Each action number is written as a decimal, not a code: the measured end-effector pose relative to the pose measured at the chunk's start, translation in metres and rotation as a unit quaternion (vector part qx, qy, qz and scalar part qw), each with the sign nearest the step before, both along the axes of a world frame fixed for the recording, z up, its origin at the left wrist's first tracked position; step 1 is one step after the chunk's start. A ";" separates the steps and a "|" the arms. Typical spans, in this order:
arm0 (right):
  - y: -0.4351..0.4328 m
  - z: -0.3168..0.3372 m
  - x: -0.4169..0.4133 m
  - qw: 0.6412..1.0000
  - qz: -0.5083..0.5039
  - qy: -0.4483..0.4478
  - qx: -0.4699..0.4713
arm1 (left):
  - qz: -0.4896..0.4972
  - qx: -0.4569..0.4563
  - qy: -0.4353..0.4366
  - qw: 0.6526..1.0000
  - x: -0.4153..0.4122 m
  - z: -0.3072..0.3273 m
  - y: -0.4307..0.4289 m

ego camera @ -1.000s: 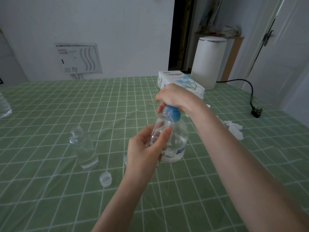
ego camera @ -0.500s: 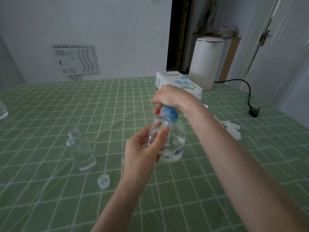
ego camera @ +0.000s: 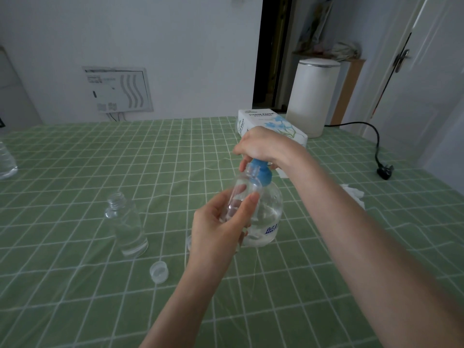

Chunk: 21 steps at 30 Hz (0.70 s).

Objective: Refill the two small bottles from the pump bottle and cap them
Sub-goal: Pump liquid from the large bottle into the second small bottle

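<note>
The white tissue box (ego camera: 272,123) reads "TISSUE PAPER" on its top. The pump bottle (ego camera: 270,212) carries blue characters, partly hidden. Print on the wall panel (ego camera: 118,89) is too small to read.

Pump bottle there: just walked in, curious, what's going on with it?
A person seems to be filling a small bottle. The left hand holds it up against the pump bottle, while the right hand curls over its blue top. A second small bottle stands uncapped to the left, a loose cap lying before it.

Green white-checked tablecloth (ego camera: 75,285), blue pump head (ego camera: 263,175), clear bottles, white tissue box (ego camera: 253,119)
</note>
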State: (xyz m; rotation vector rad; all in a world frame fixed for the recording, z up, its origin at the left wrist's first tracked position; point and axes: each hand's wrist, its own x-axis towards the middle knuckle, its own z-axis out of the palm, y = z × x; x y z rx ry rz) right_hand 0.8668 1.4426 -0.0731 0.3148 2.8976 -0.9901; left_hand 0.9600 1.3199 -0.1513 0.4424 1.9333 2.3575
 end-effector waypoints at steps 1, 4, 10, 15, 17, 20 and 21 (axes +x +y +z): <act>0.000 0.001 0.000 1.000 -0.002 0.003 -0.001 | -0.001 0.002 0.000 1.000 0.000 0.000 0.000; -0.001 0.001 0.000 1.000 -0.001 -0.002 -0.007 | -0.001 0.004 0.003 1.000 0.000 0.000 0.001; -0.002 -0.002 -0.002 1.000 0.003 -0.015 -0.012 | 0.002 0.007 0.001 1.000 0.000 0.000 0.000; -0.002 -0.010 -0.003 0.999 -0.001 -0.021 -0.030 | 0.005 -0.013 0.005 1.000 0.001 -0.003 0.000; -0.002 -0.012 -0.003 0.999 0.000 -0.026 -0.029 | 0.009 -0.016 0.007 1.000 0.001 -0.004 0.000; -0.002 -0.012 -0.003 0.999 -0.001 -0.020 -0.027 | 0.006 -0.014 0.007 1.000 0.001 -0.003 0.000; -0.002 -0.012 -0.002 1.000 -0.002 -0.015 -0.026 | 0.005 -0.013 0.006 1.000 0.001 -0.003 0.000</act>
